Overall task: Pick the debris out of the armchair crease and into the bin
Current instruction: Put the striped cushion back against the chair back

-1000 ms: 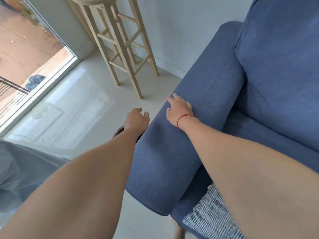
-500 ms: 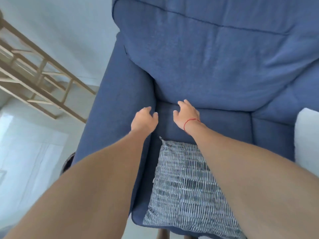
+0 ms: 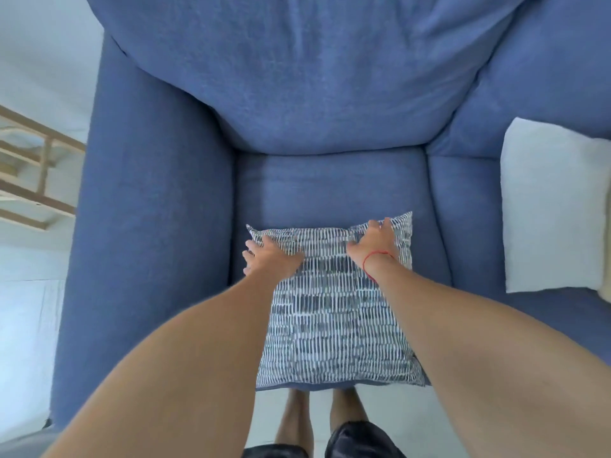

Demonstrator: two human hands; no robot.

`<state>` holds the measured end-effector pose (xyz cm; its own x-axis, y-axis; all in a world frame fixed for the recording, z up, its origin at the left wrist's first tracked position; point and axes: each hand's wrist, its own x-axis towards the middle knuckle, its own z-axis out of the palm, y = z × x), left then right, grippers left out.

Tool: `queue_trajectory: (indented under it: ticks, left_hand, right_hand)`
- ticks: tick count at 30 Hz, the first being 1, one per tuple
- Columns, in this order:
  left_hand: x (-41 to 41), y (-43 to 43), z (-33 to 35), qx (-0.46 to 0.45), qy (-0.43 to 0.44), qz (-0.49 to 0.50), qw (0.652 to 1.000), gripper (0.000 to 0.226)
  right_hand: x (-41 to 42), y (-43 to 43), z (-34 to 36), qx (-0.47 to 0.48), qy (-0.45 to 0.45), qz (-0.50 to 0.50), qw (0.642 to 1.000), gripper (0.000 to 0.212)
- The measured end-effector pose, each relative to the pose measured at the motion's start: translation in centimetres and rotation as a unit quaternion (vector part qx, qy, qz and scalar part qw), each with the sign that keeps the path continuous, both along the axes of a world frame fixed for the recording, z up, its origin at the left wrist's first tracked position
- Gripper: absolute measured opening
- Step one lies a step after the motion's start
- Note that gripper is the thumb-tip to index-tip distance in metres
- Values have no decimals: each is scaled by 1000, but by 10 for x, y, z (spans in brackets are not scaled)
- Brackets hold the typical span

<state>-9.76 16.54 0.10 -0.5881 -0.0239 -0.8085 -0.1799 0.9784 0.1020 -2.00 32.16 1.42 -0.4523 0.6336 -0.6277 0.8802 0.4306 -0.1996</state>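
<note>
A blue fabric armchair (image 3: 158, 226) fills the view from above. A blue-and-white patterned cushion (image 3: 334, 322) lies on its seat, toward the front edge. My left hand (image 3: 269, 261) grips the cushion's far left corner. My right hand (image 3: 375, 244), with a red thread at the wrist, grips its far right corner. The crease (image 3: 327, 155) between seat and backrest lies beyond the hands; no debris shows in it. The bin is out of view.
A white pillow (image 3: 549, 206) rests against the right armrest. A wooden stool (image 3: 33, 180) stands on the pale floor at the left. My feet (image 3: 330, 421) stand at the chair's front edge.
The view swung from the left armrest and floor to straight over the seat. Both hands moved from the seat's back left corner onto the cushion's far corners and closed on it.
</note>
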Motion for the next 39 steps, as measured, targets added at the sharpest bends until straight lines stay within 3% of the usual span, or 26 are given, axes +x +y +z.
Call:
queue_trajectory:
  ticks: [5,9,11,13,17,19,26,34,36,39]
  left_hand:
    - [9,3,1,-44,-25,61,997,133]
    - [1,4,-6,-34,-21,108,993,155]
    - [-6,6,-2,-26,-8,107,994,147]
    - [-10,9,6,-16,4,100,995,130]
    - [-13,12,18,64,82,119,987,59]
    - [-18,12,23,99,134,118,979,48]
    - [-46,20,47,186,315,68,928,47]
    - [-83,50,83,331,411,140,838,55]
    - [-91,59,89,342,406,148,834,64]
    - [-96,67,92,319,341,173,867,86]
  right_hand:
    - [23,8,-7,-33,-110,-97,989,122]
    - [25,14,-15,-102,-118,-194,968,146]
    - [19,14,-16,-88,-114,-221,965,144]
    - [14,17,-12,-69,-100,-240,963,128]
    - [6,17,-4,-106,-18,-243,964,94]
    - [2,15,0,-86,33,-237,967,81]
    - [-35,27,33,-16,170,-181,969,58]
    - [-80,46,71,108,370,-176,906,80]
    - [-88,55,74,80,400,-215,888,83]
    - [-91,68,71,-4,372,-270,888,92]
